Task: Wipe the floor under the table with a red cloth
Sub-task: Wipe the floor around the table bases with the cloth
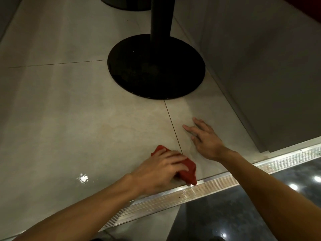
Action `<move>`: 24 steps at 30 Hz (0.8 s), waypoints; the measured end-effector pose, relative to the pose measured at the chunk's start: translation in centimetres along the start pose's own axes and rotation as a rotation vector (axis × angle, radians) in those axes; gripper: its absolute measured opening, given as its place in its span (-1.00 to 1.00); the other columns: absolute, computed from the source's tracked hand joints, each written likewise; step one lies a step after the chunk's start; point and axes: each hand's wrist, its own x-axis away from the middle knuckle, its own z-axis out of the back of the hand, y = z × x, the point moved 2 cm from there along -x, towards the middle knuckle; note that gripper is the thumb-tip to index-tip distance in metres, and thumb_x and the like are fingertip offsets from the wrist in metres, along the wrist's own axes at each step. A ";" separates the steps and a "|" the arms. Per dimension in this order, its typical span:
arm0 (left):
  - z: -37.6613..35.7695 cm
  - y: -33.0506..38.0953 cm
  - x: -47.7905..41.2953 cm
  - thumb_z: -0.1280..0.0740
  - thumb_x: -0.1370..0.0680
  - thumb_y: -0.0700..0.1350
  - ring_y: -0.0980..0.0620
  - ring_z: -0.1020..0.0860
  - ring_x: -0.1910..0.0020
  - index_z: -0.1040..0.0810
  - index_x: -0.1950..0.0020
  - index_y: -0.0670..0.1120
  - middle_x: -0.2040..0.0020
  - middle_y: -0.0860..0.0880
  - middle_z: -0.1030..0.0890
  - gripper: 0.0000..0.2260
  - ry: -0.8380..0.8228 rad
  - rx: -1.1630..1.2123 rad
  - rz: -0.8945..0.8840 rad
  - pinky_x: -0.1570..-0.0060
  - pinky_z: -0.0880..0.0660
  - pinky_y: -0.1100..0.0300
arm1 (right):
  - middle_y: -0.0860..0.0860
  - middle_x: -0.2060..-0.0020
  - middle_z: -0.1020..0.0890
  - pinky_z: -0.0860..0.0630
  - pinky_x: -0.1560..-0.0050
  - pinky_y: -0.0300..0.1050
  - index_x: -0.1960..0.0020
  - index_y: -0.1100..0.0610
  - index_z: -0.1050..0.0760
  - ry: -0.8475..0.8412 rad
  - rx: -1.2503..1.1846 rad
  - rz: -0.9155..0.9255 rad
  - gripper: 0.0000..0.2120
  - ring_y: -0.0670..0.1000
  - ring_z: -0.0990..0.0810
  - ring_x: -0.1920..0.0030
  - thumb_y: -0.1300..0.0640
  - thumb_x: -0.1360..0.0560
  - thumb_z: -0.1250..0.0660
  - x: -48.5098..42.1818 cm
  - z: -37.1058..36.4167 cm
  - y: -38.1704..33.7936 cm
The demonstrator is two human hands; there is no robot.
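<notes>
A bunched red cloth (188, 172) lies on the pale tiled floor (69, 119), close to a ribbed metal strip. My left hand (159, 169) presses down on the cloth with its fingers curled over it. My right hand (204, 138) rests flat on the tile to the right, fingers spread, holding nothing. Beyond both hands stands the table's black round base (156, 66) with its black post (160, 18) rising out of view.
The ribbed metal floor strip (225, 181) runs diagonally along the near edge, with dark glossy flooring (243, 214) beyond it. A grey panel wall (260, 66) closes the right side. A second dark round base (125, 4) shows at the top. A wet glare spot (82, 178) sits left of the cloth.
</notes>
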 end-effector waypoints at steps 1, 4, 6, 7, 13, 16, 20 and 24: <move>-0.7 0.0 0.6 -0.22 -0.60 0.05 0.01 -0.09 -0.53 -0.32 -0.44 0.10 -0.54 0.01 -0.21 -0.60 -0.049 -0.058 0.004 -0.50 0.03 -0.04 | 0.00 -0.56 -0.05 0.02 -0.52 -0.02 -0.47 -0.17 -0.23 0.005 -0.003 -0.003 -0.55 0.05 0.06 -0.55 0.12 -0.62 -0.13 0.0 0.0 -0.1; -2.6 0.0 2.6 -0.27 -0.59 -0.05 -0.02 0.00 -0.55 -0.21 -0.47 0.16 -0.57 0.00 -0.10 -0.52 -0.079 -0.155 0.033 -0.50 0.06 -0.12 | -0.01 -0.56 -0.04 0.06 -0.50 -0.05 -0.48 -0.17 -0.22 0.005 0.004 -0.015 -0.55 0.04 0.08 -0.55 0.12 -0.62 -0.12 0.0 -0.1 -0.2; -3.4 0.1 3.7 -0.42 -0.47 -0.06 -0.06 -0.21 -0.50 -0.30 -0.40 0.18 -0.51 -0.02 -0.28 -0.45 -0.062 -0.194 0.042 -0.41 -0.23 -0.18 | -0.01 -0.56 -0.04 0.07 -0.49 -0.07 -0.48 -0.17 -0.21 0.002 0.013 -0.016 -0.54 0.03 0.09 -0.55 0.12 -0.62 -0.12 -0.1 -0.1 -0.1; -3.6 0.1 4.2 -0.47 -0.40 -0.07 -0.07 -0.31 -0.46 -0.33 -0.36 0.18 -0.46 -0.02 -0.36 -0.41 -0.049 -0.208 0.070 -0.34 -0.33 -0.17 | -0.01 -0.56 -0.04 0.07 -0.49 -0.07 -0.48 -0.18 -0.21 0.003 0.015 -0.015 -0.54 0.04 0.09 -0.55 0.12 -0.62 -0.12 -0.1 -0.1 -0.1; -3.6 0.1 6.2 -0.08 -0.38 -0.14 -0.07 -0.35 -0.43 -0.38 -0.34 0.19 -0.45 -0.01 -0.39 -0.45 0.058 -0.211 0.139 -0.33 -0.33 -0.19 | -0.02 -0.55 -0.05 0.05 -0.48 -0.09 -0.47 -0.19 -0.21 -0.002 0.021 -0.013 -0.54 0.03 0.07 -0.55 0.11 -0.62 -0.13 -0.2 -0.1 0.0; -3.8 0.1 6.5 -0.05 -0.39 -0.14 -0.07 -0.30 -0.46 -0.34 -0.38 0.20 -0.47 -0.01 -0.35 -0.42 0.038 -0.222 0.162 -0.33 -0.32 -0.19 | -0.02 -0.56 -0.03 0.06 -0.48 -0.09 -0.48 -0.19 -0.20 -0.005 0.025 -0.007 -0.54 0.02 0.09 -0.55 0.10 -0.63 -0.12 0.0 0.0 -0.1; -3.9 -0.1 6.9 -0.08 -0.40 -0.14 -0.06 -0.29 -0.46 -0.30 -0.42 0.20 -0.49 -0.01 -0.32 -0.41 0.028 -0.186 0.169 -0.37 -0.31 -0.16 | -0.01 -0.56 -0.03 0.05 -0.49 -0.06 -0.48 -0.18 -0.20 -0.011 0.023 -0.007 -0.54 0.02 0.09 -0.55 0.10 -0.63 -0.12 0.1 0.2 -0.3; -3.4 -1.1 8.4 -0.08 -0.51 0.00 -0.03 -0.32 -0.44 -0.35 -0.37 0.21 -0.46 0.02 -0.37 -0.57 0.101 -0.156 0.179 -0.34 -0.16 -0.05 | -0.02 -0.56 -0.03 0.07 -0.49 -0.06 -0.49 -0.17 -0.19 -0.005 0.023 -0.003 -0.55 0.01 0.10 -0.55 0.10 -0.63 -0.11 0.2 0.3 -0.4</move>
